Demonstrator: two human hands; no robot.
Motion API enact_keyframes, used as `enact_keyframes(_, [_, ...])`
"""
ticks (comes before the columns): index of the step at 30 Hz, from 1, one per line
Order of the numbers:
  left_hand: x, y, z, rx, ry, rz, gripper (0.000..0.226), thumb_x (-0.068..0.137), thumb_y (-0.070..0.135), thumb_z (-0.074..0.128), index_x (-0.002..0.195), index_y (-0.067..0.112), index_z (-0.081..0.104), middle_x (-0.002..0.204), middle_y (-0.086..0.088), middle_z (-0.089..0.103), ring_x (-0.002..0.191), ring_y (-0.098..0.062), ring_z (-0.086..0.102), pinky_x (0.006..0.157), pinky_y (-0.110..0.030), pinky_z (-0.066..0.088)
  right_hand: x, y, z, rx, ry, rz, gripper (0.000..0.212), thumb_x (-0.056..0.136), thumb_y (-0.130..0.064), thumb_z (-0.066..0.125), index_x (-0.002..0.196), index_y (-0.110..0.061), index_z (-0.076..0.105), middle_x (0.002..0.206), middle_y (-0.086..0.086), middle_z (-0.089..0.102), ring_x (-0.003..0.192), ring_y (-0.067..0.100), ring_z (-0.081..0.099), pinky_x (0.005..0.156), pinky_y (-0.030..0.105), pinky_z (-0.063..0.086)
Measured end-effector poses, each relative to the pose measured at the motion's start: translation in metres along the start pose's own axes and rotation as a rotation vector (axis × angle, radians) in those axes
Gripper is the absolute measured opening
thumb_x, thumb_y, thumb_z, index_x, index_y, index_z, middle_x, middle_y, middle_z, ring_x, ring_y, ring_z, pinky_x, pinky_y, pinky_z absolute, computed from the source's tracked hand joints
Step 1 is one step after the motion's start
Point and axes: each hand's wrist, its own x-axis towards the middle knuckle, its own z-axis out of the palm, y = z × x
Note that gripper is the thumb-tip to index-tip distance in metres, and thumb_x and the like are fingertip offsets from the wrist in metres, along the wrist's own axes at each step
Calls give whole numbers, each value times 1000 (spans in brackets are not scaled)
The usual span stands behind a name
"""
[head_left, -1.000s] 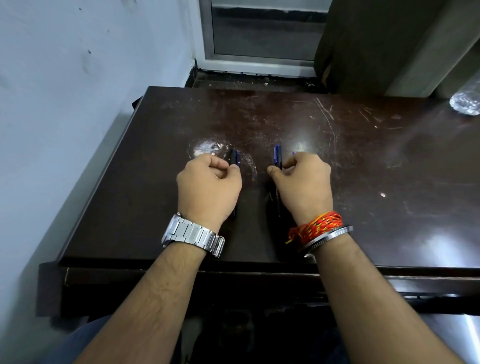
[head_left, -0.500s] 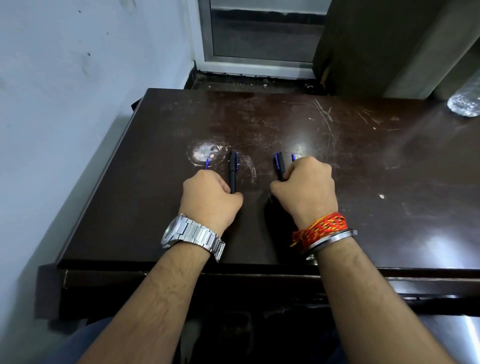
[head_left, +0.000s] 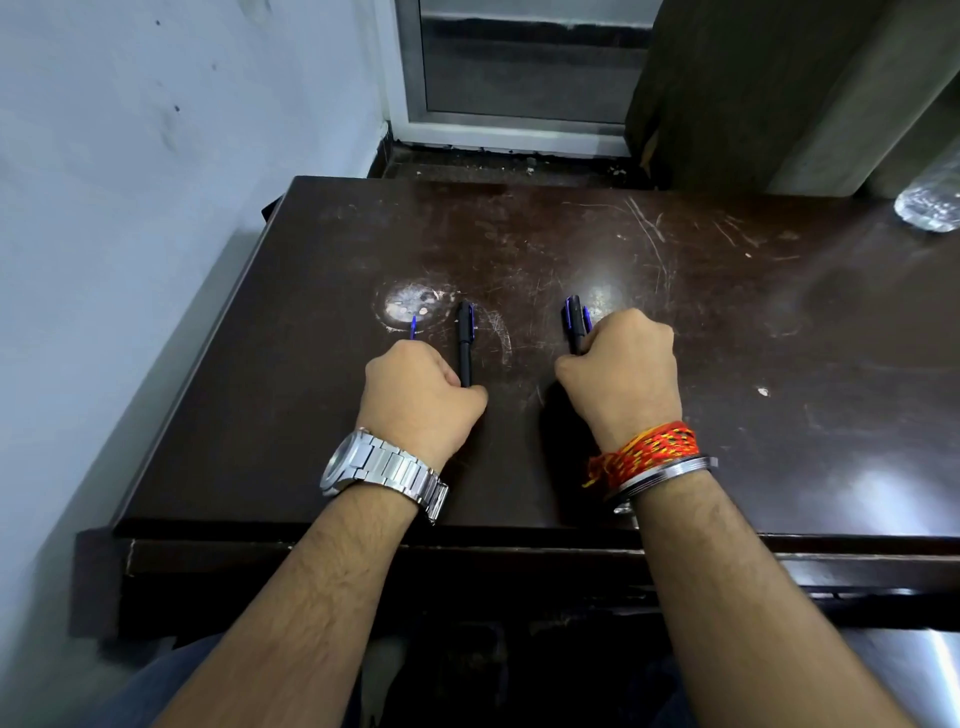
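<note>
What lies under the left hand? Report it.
A black pen runs under the left hand; a blue-tipped piece pokes out past its knuckles. The rest, within the grip, is covered.

From my remote seat I see a dark brown table, glossy and scratched, with a pale worn ring near its middle. A clear plastic bottle sits at its far right edge. A bluish wall runs along the left, and a white-framed window stands beyond.
</note>
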Motion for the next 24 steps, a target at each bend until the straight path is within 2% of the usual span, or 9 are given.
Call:
enact_keyframes(7, [0, 0, 1, 34, -16, 9, 19, 70, 30, 79, 61, 18, 69, 62, 5, 65, 64, -7, 61, 44, -16, 35, -7, -7, 2, -46, 92, -77, 13, 78, -15, 64, 72, -5, 59, 59, 0, 40, 52, 26, 43, 56, 29, 38])
enact_keyframes(12, [0, -1, 2, 49, 22, 31, 29, 69, 39, 79, 60, 13, 69, 58, 1, 66, 60, -9, 61, 43, -15, 33, -12, -15, 7, 33, 89, -185, 17, 81, -23, 64, 76, -8, 72, 73, 9, 66, 68, 28, 62, 60, 28, 49])
enact_keyframes(14, [0, -1, 2, 54, 23, 53, 24, 71, 33, 78, 63, 12, 71, 59, 0, 66, 65, -16, 65, 45, -17, 35, -13, -16, 9, 121, 34, -182, 18, 82, -27, 66, 73, -14, 73, 70, 2, 69, 68, 17, 64, 62, 20, 49])
enact_keyframes(16, [0, 1, 1, 40, 23, 58, 18, 73, 28, 74, 67, 11, 73, 61, -1, 67, 66, -19, 65, 44, -17, 35, -14, -19, 13, 227, -28, -164, 20, 81, -32, 70, 67, -17, 72, 59, -10, 63, 58, -1, 59, 53, 2, 38])
enact_keyframes(17, [0, 1, 0, 25, 14, 62, 17, 74, 27, 71, 68, 11, 74, 60, 0, 67, 65, -17, 65, 43, -16, 34, -14, -19, 16, 271, -60, -148, 23, 81, -37, 72, 67, -18, 72, 57, -12, 61, 56, -6, 57, 51, 0, 36])
enact_keyframes(19, [-2, 3, -2, -24, -30, 85, 16, 74, 29, 69, 66, 15, 73, 57, 3, 67, 63, -10, 64, 43, -13, 35, -14, -20, 23, 362, -138, -86, 31, 80, -50, 71, 76, -19, 74, 62, -10, 66, 62, -2, 61, 56, 4, 42])
enact_keyframes(20, [-3, 4, -3, -55, -59, 101, 16, 74, 30, 68, 65, 18, 72, 55, 5, 66, 62, -6, 64, 43, -11, 36, -13, -20, 25, 413, -173, -54, 35, 81, -53, 69, 83, -18, 75, 68, -8, 70, 67, 3, 65, 62, 14, 48])
enact_keyframes(21, [-4, 4, -4, -80, -85, 118, 15, 74, 30, 68, 63, 21, 70, 53, 8, 65, 61, -2, 63, 43, -8, 36, -13, -20, 27, 465, -194, -37, 37, 83, -53, 68, 87, -17, 75, 71, -6, 72, 69, 8, 67, 66, 22, 51])
enact_keyframes(24, [-4, 2, -4, -148, -142, 125, 16, 70, 34, 67, 61, 20, 68, 45, 12, 62, 55, 4, 61, 44, -5, 38, -13, -22, 32, 610, -201, -49, 32, 88, -42, 69, 77, -12, 74, 63, -4, 67, 61, 10, 60, 62, 29, 48])
